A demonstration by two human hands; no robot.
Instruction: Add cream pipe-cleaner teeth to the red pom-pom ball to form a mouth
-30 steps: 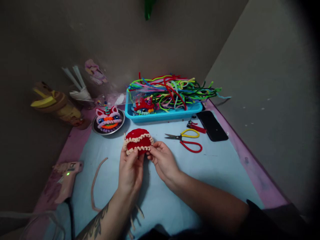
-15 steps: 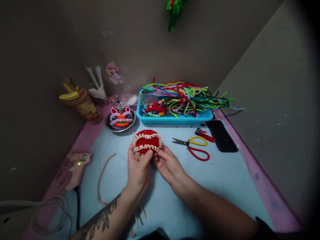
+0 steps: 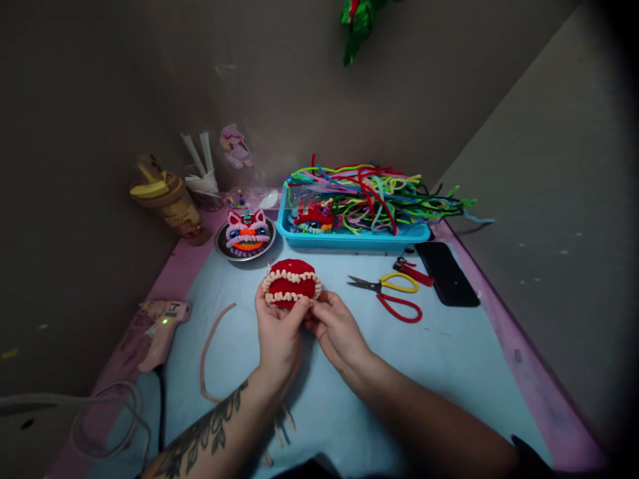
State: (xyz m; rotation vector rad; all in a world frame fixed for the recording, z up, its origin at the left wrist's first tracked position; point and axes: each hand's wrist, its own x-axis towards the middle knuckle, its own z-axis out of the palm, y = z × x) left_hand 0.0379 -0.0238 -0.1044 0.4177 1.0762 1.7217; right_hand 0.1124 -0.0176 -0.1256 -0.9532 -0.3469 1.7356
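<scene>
Both hands hold a red fuzzy mouth-shaped piece (image 3: 292,284) edged with wavy cream pipe cleaner, just above the light blue table mat (image 3: 439,352). My left hand (image 3: 277,336) grips its lower left side, thumb pressed on the front. My right hand (image 3: 335,327) pinches the cream trim at the lower right edge. A loose beige pipe cleaner (image 3: 208,352) lies curved on the mat to the left of my left forearm.
Yellow-and-red scissors (image 3: 392,296) lie right of the hands, with a red tool (image 3: 412,271) and a black phone (image 3: 446,273) beyond. A blue tray (image 3: 349,233) of coloured pipe cleaners stands behind. A finished lion head sits on a metal dish (image 3: 245,234). A glue gun (image 3: 160,326) rests at left.
The view has shifted a little, so everything sits further right in frame. Both hands keep hold of the red piece, with the fingers slightly adjusted on its lower trim.
</scene>
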